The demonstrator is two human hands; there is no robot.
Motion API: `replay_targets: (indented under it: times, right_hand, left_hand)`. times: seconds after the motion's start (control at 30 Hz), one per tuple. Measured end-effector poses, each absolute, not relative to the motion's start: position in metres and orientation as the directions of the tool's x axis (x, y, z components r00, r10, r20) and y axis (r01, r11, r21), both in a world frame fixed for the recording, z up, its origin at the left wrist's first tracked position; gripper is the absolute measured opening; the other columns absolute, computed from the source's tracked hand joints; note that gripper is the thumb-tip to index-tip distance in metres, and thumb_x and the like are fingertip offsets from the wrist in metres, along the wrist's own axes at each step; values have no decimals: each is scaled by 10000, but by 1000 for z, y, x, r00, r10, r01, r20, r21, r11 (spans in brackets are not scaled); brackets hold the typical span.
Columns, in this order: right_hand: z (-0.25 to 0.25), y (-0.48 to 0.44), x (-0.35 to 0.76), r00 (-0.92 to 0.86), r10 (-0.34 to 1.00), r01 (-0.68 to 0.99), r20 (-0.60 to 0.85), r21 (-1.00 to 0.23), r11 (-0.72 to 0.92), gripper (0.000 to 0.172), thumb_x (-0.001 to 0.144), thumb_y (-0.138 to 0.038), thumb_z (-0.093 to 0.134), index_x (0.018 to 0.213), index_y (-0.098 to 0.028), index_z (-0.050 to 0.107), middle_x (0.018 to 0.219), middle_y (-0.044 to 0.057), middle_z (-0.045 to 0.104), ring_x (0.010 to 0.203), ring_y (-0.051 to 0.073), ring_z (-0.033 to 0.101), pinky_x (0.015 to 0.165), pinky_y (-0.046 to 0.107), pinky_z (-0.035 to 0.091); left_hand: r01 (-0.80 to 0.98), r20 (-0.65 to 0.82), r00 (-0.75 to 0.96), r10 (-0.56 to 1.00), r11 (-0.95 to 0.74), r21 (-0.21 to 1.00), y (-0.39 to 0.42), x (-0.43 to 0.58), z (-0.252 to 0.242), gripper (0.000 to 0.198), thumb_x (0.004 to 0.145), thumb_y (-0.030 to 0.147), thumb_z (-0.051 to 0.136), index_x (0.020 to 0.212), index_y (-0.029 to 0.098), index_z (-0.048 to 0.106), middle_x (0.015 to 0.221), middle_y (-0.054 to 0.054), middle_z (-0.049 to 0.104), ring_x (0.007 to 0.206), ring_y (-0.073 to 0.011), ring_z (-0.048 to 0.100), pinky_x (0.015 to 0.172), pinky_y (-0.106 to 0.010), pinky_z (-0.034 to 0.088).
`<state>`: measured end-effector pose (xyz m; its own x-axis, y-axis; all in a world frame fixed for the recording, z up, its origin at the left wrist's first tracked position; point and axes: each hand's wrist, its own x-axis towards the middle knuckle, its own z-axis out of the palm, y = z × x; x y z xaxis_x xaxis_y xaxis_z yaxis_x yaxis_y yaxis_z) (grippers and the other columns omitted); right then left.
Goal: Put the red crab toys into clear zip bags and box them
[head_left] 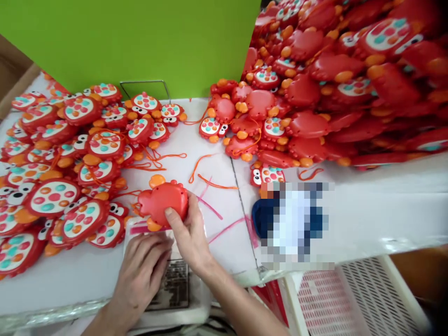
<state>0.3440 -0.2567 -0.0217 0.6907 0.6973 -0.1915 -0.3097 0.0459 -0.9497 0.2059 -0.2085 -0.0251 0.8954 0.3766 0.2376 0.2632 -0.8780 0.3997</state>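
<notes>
My right hand [189,233] grips a red crab-shaped toy [163,201] with orange claws, held back side up over the white table [210,154]. My left hand [142,270] lies just below it, fingers curled down on a clear plastic bag [175,284] with printed text and a pink strip. The toy touches the top edge of that bag.
Red crab toys with coloured dots lie spread out at the left [70,186]. A larger heap [332,84] fills the right and back. Loose orange and pink cords [210,184] lie mid-table. A green board [140,42] stands behind. A white slotted crate [350,298] sits lower right.
</notes>
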Motion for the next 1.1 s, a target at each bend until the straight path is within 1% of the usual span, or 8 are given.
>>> replay_targets:
  times: [0.17, 0.3, 0.47, 0.6, 0.7, 0.8, 0.97, 1.1]
  right_hand:
    - [-19, -257, 348, 650, 735, -328, -195, -944, 40, 385, 843, -269, 542, 1214, -197, 463, 1023, 16, 609, 877, 150, 568, 808, 269, 454]
    - [-20, -260, 349, 656, 730, -342, -191, -937, 62, 395, 845, -290, 543, 1221, -198, 469, 1090, 28, 620, 945, 158, 578, 843, 271, 455]
    - [-17, -265, 348, 659, 709, -399, -251, -916, 47, 443, 859, -352, 538, 1271, -213, 454, 1192, 45, 603, 1061, 179, 559, 931, 312, 433]
    - [-8, -272, 349, 653, 719, -438, -239, -894, 100, 402, 872, -359, 536, 1244, -215, 484, 1179, 43, 606, 1058, 181, 561, 942, 325, 434]
    - [-2, -283, 349, 638, 737, -426, -225, -900, 94, 390, 878, -367, 537, 1232, -207, 499, 1166, 51, 610, 1046, 186, 562, 932, 329, 441]
    - [0, -296, 349, 619, 742, -460, -259, -885, 75, 386, 886, -376, 534, 1233, -212, 503, 1192, 41, 607, 1071, 174, 555, 949, 309, 431]
    - [-4, -317, 347, 589, 724, -516, -360, -857, -7, 442, 880, -410, 533, 1277, -220, 490, 1288, 47, 567, 1149, 189, 526, 983, 318, 411]
    - [-9, -330, 344, 562, 716, -501, -414, -859, -105, 533, 852, -456, 550, 1316, -204, 473, 1329, 69, 534, 1199, 228, 492, 1000, 352, 400]
  left_hand:
    - [282, 251, 893, 375, -898, 339, -206, 207, -25, 163, 885, 148, 524, 1039, 152, 576, 953, -85, 594, 909, -225, 552, 846, -363, 438]
    - [330, 264, 875, 406, -899, 288, -204, 206, -29, 208, 907, 262, 502, 1074, 156, 566, 969, -94, 585, 912, -236, 552, 827, -355, 450]
    - [380, 237, 854, 462, -867, 321, -205, 208, -27, 221, 916, 333, 480, 1066, 193, 562, 938, -69, 599, 864, -221, 581, 783, -332, 480]
    - [427, 260, 818, 514, -844, 326, -207, 210, -26, 254, 903, 395, 477, 1039, 193, 548, 901, -70, 624, 828, -232, 619, 717, -328, 515]
    - [519, 211, 761, 614, -771, 370, -209, 210, -24, 297, 885, 423, 477, 1058, 185, 515, 852, -59, 649, 712, -215, 653, 591, -293, 529]
    - [590, 133, 718, 683, -699, 405, -211, 208, -22, 264, 866, 383, 474, 1056, 201, 499, 845, -41, 688, 630, -192, 675, 512, -259, 523]
    - [641, 40, 637, 770, -558, 527, -212, 203, -22, 250, 821, 358, 526, 1040, 242, 499, 830, 10, 735, 629, -167, 706, 544, -226, 547]
    - [661, -9, 579, 815, -463, 590, -213, 202, -23, 253, 782, 307, 542, 1024, 239, 506, 886, 2, 744, 759, -171, 721, 625, -223, 562]
